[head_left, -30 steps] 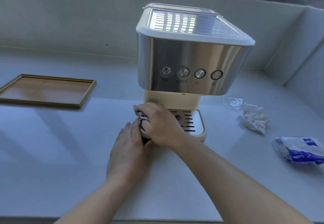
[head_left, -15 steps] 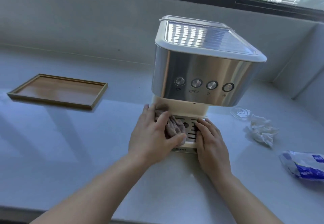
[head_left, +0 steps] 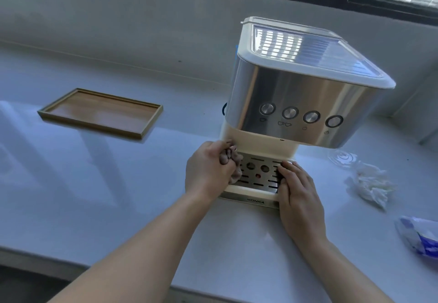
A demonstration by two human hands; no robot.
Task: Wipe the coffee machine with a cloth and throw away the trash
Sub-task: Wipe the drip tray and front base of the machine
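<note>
A left hand [head_left: 208,172] grips a bunched cloth [head_left: 231,160] at the left edge of the coffee machine [head_left: 296,103] drip tray; the right hand [head_left: 298,193], fingers flat, steadies its front right. Firm, overlapping strokes would suit the grille.

Brushed shiny metal on coffee machine [head_left: 296,103], cream plastic below; matt wood tray [head_left: 99,113]; glossy smooth bench [head_left: 118,196]; crumpled paper [head_left: 372,186].
</note>
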